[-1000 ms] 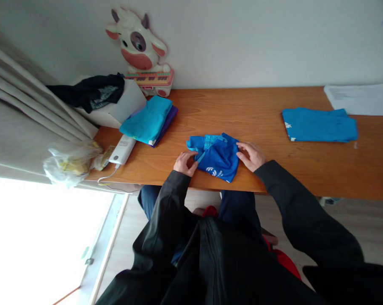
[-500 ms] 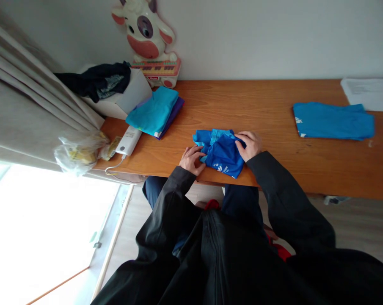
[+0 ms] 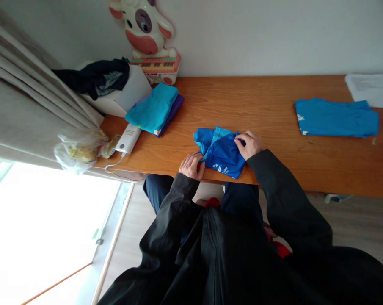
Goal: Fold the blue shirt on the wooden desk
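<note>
A partly folded blue shirt [image 3: 224,154] lies near the table's front edge in front of me. White print shows on its lower part, and a lighter blue part spreads toward the upper left. At its lower left edge, my left hand [image 3: 192,165] pinches the cloth between thumb and fingers. My right hand [image 3: 250,144] grips the upper right edge, thumb below and fingertips on top. The part of the cloth under the fingertips is hidden.
On the wooden table [image 3: 257,106], a folded blue garment [image 3: 337,118] lies right, near white paper [image 3: 372,90]. Left are folded turquoise cloth [image 3: 155,108], a white power bank [image 3: 128,139], a plastic bag [image 3: 77,152], a box [image 3: 132,91] and a cow toy keyboard [image 3: 156,65].
My left hand has drawn its fingers closer together at the shirt's lower left edge. The lighter blue part has shifted slightly, while my right hand keeps nearly the same place.
</note>
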The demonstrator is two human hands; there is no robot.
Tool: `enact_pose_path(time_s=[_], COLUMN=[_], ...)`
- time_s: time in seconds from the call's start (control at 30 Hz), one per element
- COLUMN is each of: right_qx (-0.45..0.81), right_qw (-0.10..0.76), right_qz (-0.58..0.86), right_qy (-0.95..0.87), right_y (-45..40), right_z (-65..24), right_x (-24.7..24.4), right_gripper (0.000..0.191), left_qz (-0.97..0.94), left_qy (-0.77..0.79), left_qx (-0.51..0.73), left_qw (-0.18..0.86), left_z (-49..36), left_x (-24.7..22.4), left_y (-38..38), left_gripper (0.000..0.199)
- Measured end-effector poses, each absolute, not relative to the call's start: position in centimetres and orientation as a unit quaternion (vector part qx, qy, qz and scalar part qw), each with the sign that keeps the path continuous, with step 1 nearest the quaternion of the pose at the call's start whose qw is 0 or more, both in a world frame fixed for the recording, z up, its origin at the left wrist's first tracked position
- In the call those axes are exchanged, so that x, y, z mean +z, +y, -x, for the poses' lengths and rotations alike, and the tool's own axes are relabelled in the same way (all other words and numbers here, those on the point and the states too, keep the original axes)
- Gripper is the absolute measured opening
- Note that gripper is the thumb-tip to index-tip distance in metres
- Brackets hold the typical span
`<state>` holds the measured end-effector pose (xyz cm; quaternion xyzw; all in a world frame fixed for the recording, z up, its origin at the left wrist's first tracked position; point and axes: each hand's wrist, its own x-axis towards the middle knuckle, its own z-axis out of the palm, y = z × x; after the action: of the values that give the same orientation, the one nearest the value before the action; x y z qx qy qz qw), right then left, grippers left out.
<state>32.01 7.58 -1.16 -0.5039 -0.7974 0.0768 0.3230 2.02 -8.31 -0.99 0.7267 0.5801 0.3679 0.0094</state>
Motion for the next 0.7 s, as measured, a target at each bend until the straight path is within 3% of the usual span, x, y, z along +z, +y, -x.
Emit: enact_pose_path(time_s=[0.13, 0.27, 0.4, 0.53, 0.7], right_qx=[0.082, 0.114, 0.153, 0.170, 0.163], right_qw=[0.380, 0.424, 0.435, 0.412, 0.320], right_qz=[0.519, 0.545, 0.531, 0.508, 0.487], right_qy=[-0.761, -0.714, -0.711, -0.737, -0.796], right_y=[7.6, 6.9, 5.9, 5.6, 5.8], right_z=[-32.1, -32.2, -32.2, -31.8, -31.2], right_x=[-1.5, -1.3, -0.5, 0.0, 0.0], right_gripper=[0.039, 0.053, 0.050, 0.043, 0.039], left_qz=[-0.713, -0.713, -0.720, -0.719, -0.715], left_qy=[0.606, 0.613, 0.607, 0.608, 0.610], left_qx=[0.351, 0.338, 0.331, 0.332, 0.335], left_qw=[0.035, 0.051, 0.055, 0.062, 0.061], left_z=[-2.2, -2.1, -2.2, -2.3, -2.2], left_x=[-0.3, 0.1, 0.5, 0.7, 0.7], left_y=[-8.6, -8.7, -8.7, -8.6, -8.7], left_gripper=[0.041, 0.041, 0.038, 0.029, 0.019])
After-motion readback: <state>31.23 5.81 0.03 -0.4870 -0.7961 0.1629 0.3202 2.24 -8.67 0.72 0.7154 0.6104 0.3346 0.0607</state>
